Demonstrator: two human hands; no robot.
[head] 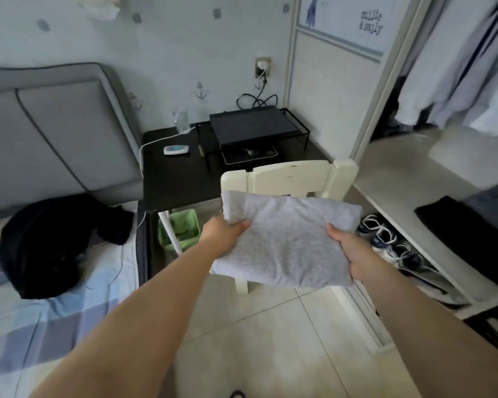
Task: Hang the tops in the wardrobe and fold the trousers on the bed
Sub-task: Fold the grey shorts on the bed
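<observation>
- Both hands hold a folded light grey marled cotton garment (288,239) in the air above the tiled floor, in front of a cream wooden chair (291,176).
- Left hand (224,234) grips the garment's left edge, thumb lying on top and the fingers tucked out of sight beneath the cloth.
- Right hand (354,254) grips the right edge the same way, thumb on top, fingers curled under.
- Whether the folded garment is trousers or a top cannot be told from its shape.
- A crumpled black garment (49,245) lies in a heap on the bed with its blue and white checked sheet (26,320), near the grey padded headboard (55,133).
- To the right, the open white wardrobe (400,173) has pale tops (466,76) hanging from above, and a flat folded black garment (466,234) lies on its lower shelf.
- Dark trainers with white laces (385,237) sit under that shelf.
- A dark bedside table (179,176) carries a black box on a wire rack (250,124), a clear plastic bottle (181,119) and a small white handset (176,149).
- A green plastic bin (181,228) stands on the floor beside the chair leg.
</observation>
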